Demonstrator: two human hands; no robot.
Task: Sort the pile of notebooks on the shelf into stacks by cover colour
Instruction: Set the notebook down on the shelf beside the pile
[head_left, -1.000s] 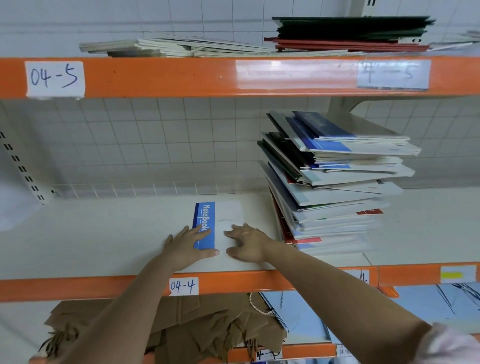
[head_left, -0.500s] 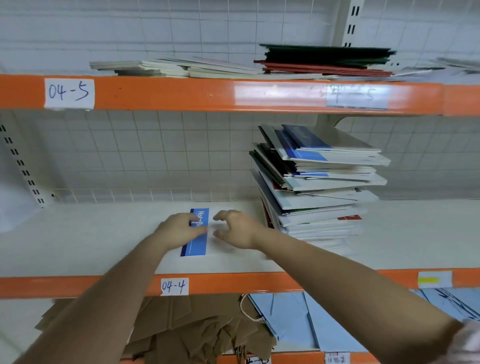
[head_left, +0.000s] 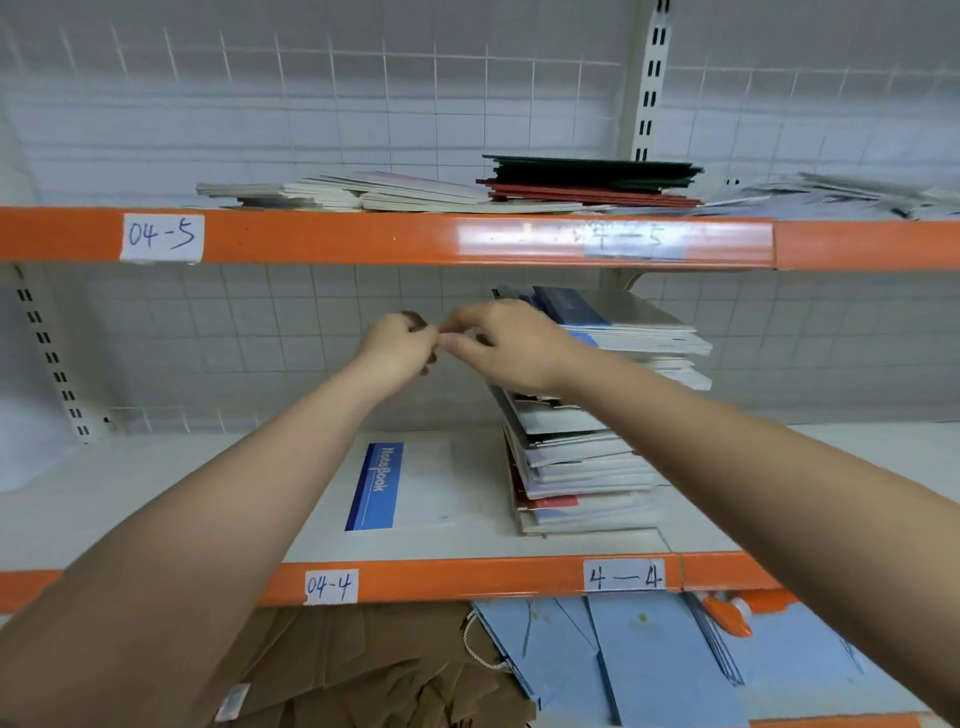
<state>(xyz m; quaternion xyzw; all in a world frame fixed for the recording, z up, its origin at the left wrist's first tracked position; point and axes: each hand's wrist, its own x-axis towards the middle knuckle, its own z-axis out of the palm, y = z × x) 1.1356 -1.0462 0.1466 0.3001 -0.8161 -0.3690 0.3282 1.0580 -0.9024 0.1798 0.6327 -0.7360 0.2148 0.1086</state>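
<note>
White shelf (head_left: 156, 499), notebook (head_left: 400, 486) beside pile (head_left: 582, 467)

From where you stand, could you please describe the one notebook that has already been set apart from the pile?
Find the shelf whose orange front rail carries the label 04-4. On it, left of the tall leaning pile of notebooks, one notebook lies flat by itself. Its white cover has a blue band down the left side reading "NoteBook".

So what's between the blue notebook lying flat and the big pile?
Nothing: the head view shows only a bare strip of white shelf between the blue notebook and the pile.
</note>
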